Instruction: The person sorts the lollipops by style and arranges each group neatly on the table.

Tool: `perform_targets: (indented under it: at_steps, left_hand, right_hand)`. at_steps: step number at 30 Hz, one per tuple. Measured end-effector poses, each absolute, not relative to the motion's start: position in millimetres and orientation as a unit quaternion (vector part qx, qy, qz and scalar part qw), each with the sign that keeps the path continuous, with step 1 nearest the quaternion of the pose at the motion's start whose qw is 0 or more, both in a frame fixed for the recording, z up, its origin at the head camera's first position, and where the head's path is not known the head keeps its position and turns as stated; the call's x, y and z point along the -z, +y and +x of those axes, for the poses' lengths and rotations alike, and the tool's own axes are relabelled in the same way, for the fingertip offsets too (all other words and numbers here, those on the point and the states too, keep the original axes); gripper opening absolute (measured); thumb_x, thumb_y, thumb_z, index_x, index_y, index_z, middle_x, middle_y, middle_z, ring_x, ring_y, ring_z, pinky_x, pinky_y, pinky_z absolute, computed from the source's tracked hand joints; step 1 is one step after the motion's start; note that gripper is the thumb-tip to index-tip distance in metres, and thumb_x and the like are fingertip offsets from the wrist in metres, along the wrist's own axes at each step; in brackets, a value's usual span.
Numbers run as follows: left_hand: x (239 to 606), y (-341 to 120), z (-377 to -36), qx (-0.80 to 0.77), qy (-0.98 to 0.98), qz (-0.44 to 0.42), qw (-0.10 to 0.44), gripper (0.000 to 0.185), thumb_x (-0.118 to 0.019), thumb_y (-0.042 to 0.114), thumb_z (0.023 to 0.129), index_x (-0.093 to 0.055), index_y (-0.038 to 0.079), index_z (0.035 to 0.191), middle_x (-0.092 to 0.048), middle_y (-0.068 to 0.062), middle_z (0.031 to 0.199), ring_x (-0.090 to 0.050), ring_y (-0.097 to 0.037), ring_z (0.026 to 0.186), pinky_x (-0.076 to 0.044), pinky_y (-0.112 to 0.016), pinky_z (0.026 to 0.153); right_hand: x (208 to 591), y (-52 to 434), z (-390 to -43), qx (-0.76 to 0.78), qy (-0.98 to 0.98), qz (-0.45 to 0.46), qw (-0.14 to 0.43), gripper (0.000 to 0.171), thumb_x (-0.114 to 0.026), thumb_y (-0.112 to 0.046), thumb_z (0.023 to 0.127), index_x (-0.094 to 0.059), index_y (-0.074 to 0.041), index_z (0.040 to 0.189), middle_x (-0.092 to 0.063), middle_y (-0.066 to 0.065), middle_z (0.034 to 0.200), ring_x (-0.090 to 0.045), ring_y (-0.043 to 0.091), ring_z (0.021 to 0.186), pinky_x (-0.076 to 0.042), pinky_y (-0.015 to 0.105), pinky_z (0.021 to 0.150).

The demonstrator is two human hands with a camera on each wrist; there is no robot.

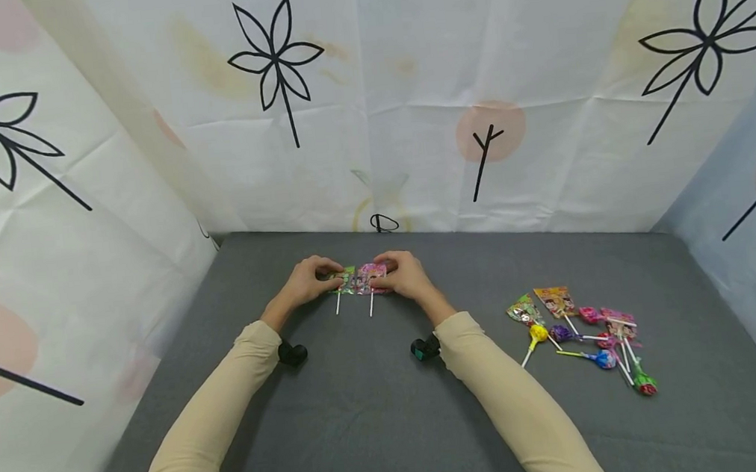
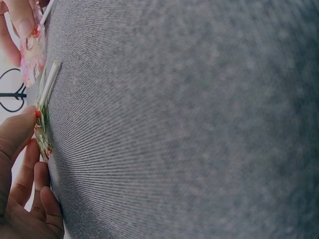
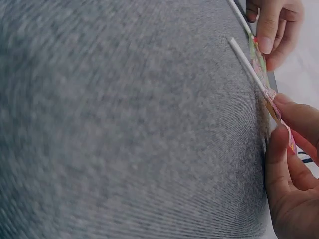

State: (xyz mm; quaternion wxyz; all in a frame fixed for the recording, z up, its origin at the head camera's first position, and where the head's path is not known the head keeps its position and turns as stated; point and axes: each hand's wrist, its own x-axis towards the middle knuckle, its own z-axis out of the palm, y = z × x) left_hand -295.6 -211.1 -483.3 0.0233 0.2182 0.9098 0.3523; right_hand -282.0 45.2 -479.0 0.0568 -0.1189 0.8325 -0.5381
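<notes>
Pinching two flat wrapped lollipops side by side on the grey fabric surface [image 1: 367, 417], your left hand [image 1: 305, 281] grips the green-wrapped lollipop on a white stick [image 1: 344, 282] while your right hand [image 1: 404, 273] grips the pink-wrapped lollipop on a white stick [image 1: 371, 275]. A loose heap of colourful wrapped lollipops [image 1: 585, 334] lies well apart on your right.
</notes>
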Motion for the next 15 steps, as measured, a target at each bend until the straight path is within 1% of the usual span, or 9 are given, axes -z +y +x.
perform_targets:
  at_steps: [2,4,8,13,15]
  left_hand:
    - [482.3,-210.8,-295.3,-0.353,0.909,0.218,0.024,0.024,-0.077,0.013,0.094,-0.075,0.003,0.115,-0.065,-0.014,0.112,-0.060,-0.035,0.107,-0.046,-0.053,0.094]
    - [482.1,-210.5,-295.5,-0.353,0.909,0.221,0.023,0.023,-0.077,0.013,0.094,-0.075,0.002,0.114,-0.065,-0.014,0.111,-0.060,-0.036,0.107,-0.046,-0.053,0.094]
    - [481.7,-210.0,-294.6,-0.353,0.909,0.221,0.023,0.023,-0.077,0.013,0.094,-0.075,0.002,0.115,-0.064,-0.014,0.111,-0.059,-0.036,0.107,-0.046,-0.053,0.094]
    - [481.0,-208.8,-293.4,-0.351,0.911,0.217,0.022,0.024,-0.077,0.013,0.094,-0.075,0.003,0.115,-0.064,-0.014,0.111,-0.059,-0.036,0.107,-0.046,-0.053,0.094]
    - [480.6,-208.1,-293.0,-0.351,0.911,0.213,0.025,0.024,-0.077,0.013,0.093,-0.075,0.003,0.115,-0.064,-0.014,0.111,-0.059,-0.036,0.107,-0.046,-0.053,0.094]
  right_hand:
    - [477.1,44.3,-281.9,0.502,0.856,-0.121,0.040,0.046,-0.087,-0.012,0.083,-0.071,-0.001,0.125,-0.071,0.016,0.105,-0.066,0.026,0.091,-0.054,0.037,0.073]
    - [476.5,43.4,-282.0,0.490,0.862,-0.120,0.036,0.045,-0.088,-0.013,0.083,-0.071,-0.002,0.124,-0.071,0.016,0.105,-0.066,0.029,0.093,-0.053,0.040,0.075]
    - [477.6,41.9,-282.5,0.474,0.872,-0.116,0.031,0.045,-0.088,-0.016,0.084,-0.072,-0.003,0.124,-0.070,0.013,0.105,-0.064,0.027,0.093,-0.052,0.041,0.076]
    - [479.3,41.3,-283.8,0.458,0.881,-0.115,0.020,0.043,-0.088,-0.018,0.083,-0.073,-0.004,0.121,-0.070,0.010,0.099,-0.063,0.023,0.088,-0.051,0.038,0.074]
    - [478.6,41.7,-283.6,0.460,0.881,-0.114,0.021,0.043,-0.088,-0.017,0.083,-0.073,-0.004,0.121,-0.070,0.010,0.100,-0.063,0.023,0.088,-0.051,0.037,0.074]
